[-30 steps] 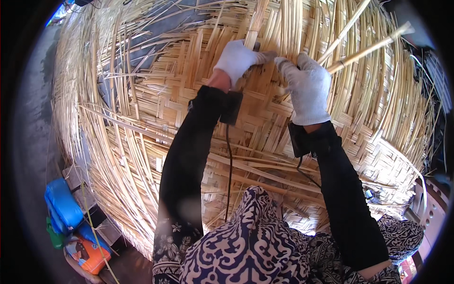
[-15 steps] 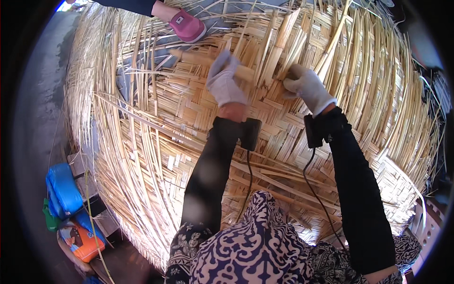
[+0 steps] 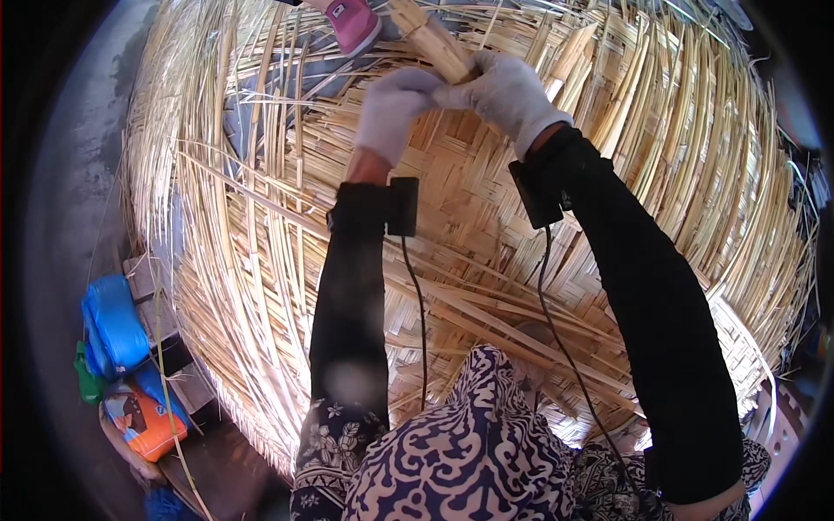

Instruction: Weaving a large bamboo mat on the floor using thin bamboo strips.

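Both my hands wear pale gloves and meet over a woven mat (image 3: pixel 452 187) of flat straw-coloured strips. In my right hand (image 3: pixel 514 97) is the lower end of a thick, short wooden stick (image 3: pixel 434 43), which slants up and to the left. My left hand (image 3: pixel 391 115) is closed, its fingertips against the right thumb just below the stick. What those left fingers hold, if anything, is hidden.
Long loose strips (image 3: pixel 252 191) spread over the left side of the mat, and more strips (image 3: pixel 678 148) stick out on the right. Another person's pink shoe (image 3: pixel 352 24) rests at the far edge. Blue and orange bags (image 3: pixel 117 326) lie at lower left.
My left hand has moved up and left, and the stick has swung more upright. My right hand has left the strips, moved up and left, and now grips the stick's end.
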{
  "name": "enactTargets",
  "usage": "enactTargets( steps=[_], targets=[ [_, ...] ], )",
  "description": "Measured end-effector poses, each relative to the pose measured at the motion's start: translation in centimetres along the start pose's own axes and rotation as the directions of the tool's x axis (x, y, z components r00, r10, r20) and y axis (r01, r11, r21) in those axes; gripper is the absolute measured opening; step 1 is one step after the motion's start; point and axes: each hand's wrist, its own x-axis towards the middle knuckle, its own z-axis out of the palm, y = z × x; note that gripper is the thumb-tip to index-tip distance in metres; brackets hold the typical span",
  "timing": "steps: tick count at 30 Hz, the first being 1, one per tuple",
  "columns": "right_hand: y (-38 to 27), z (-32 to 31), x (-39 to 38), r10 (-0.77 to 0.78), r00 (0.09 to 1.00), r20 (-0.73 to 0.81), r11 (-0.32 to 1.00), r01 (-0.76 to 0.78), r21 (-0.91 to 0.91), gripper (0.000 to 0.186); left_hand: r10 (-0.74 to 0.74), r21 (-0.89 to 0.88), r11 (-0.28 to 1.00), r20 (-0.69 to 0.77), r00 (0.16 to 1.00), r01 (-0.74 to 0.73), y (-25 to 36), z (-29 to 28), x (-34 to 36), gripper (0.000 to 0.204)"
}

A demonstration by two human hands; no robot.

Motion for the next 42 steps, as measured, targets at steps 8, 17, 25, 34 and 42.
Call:
enactTargets(
  steps=[8, 17, 25, 34, 42],
  targets=[
    [0.0, 0.0, -2.5, -0.042, 0.986, -0.16, 0.986, 0.067, 0.155, 0.039, -0.042, 0.666, 0.741, 0.172, 0.984, -0.085, -1.9, 2.3, 4.6, 0.034],
    [-0.5, 0.0, -4.2, -0.005, 0.975, -0.221, 0.864, 0.115, 0.489, 0.043, -0.045, 0.709, 0.705, 0.069, 0.997, -0.017, -3.5, 4.2, 5.8, 0.038],
    [2.2, -1.4, -2.4, 0.084, 0.871, -0.485, 0.927, 0.111, 0.359, 0.05, -0.289, 0.284, 0.928, 0.133, 0.948, 0.242, -0.9, 4.3, 4.3, 0.039],
    [1.8, -1.4, -2.7, 0.107, 0.906, -0.41, 0.889, 0.097, 0.448, 0.046, -0.171, 0.344, 0.934, 0.198, 0.965, 0.095, -0.9, 4.1, 3.8, 0.041],
    [1.6, -1.9, -1.5, 0.156, 0.933, -0.325, 0.821, 0.06, 0.568, 0.05, 0.042, 0.111, 0.993, 0.051, 0.998, -0.047, 0.8, 3.5, 0.7, 0.035]
  ],
)
